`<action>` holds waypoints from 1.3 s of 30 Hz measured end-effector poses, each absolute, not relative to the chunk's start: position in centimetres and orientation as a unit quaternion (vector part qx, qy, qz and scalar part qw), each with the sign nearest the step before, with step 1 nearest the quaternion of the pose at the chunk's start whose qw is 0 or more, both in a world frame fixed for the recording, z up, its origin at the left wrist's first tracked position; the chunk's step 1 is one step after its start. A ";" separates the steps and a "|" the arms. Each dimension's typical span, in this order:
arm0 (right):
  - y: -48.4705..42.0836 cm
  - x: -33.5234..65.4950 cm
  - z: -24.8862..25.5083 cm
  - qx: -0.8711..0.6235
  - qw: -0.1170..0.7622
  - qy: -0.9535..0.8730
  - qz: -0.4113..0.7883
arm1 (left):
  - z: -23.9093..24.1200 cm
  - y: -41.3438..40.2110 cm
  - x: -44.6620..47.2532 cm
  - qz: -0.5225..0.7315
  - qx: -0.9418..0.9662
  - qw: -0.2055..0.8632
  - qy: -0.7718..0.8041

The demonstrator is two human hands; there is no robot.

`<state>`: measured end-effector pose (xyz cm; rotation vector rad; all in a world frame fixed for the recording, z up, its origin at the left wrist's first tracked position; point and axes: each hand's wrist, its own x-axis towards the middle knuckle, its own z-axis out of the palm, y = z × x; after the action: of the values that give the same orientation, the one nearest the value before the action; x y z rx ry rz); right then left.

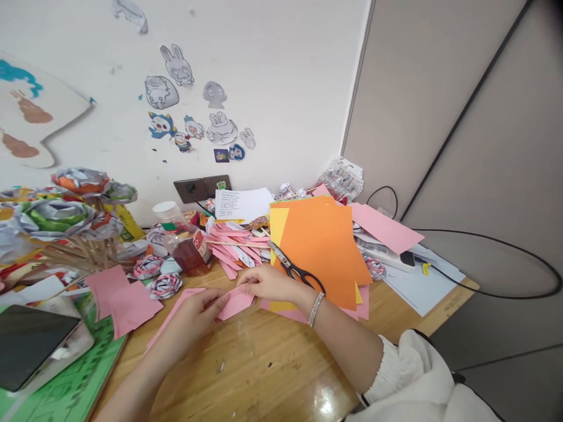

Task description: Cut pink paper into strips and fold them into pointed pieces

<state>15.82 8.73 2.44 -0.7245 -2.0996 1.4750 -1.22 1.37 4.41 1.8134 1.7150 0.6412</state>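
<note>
A small piece of pink paper (236, 305) is pinched between my two hands, just above the wooden table. My left hand (206, 306) grips its left end with thumb and fingers. At the upper right end, my right hand (263, 283) closes on the same paper. Beneath my left hand and forearm lies a longer pink strip (176, 310). Black-handled scissors (295, 269) rest on a stack of orange paper (323, 246), right behind my right wrist. Yellow and pink sheets stick out from under that stack.
A jar of dark liquid (187, 246) stands behind my left hand, near a heap of pink strips (237, 243). Paper flowers on sticks (79, 217) are at left, above pink squares (125, 302) and a phone (33, 343). A black cable (497, 237) loops past the table's right edge.
</note>
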 end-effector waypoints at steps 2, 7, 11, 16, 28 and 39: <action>8.9 15.8 2.2 -0.278 0.240 -0.766 0.527 | 4.3 1.3 -1.2 0.232 0.693 0.240 0.639; 9.3 16.0 2.2 -0.302 0.249 -0.801 0.452 | 4.1 1.3 -1.2 0.212 0.703 0.215 0.644; 9.2 15.9 2.4 -0.315 0.249 -0.813 0.421 | 3.6 1.4 -1.2 0.211 0.701 0.220 0.645; 9.0 15.5 2.3 -0.313 0.277 -0.818 0.396 | 4.1 1.2 -0.9 0.228 0.686 0.238 0.649; 9.5 16.2 2.9 -0.289 0.360 -0.794 0.396 | 6.5 0.5 0.1 0.309 0.585 0.398 0.636; 10.0 16.3 2.7 -0.280 0.365 -0.792 0.402 | 6.0 0.6 -0.4 0.286 0.618 0.420 0.600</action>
<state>16.27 10.04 2.69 -0.7194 -2.0359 1.0349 -0.37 0.60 6.03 1.5493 1.5047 0.7166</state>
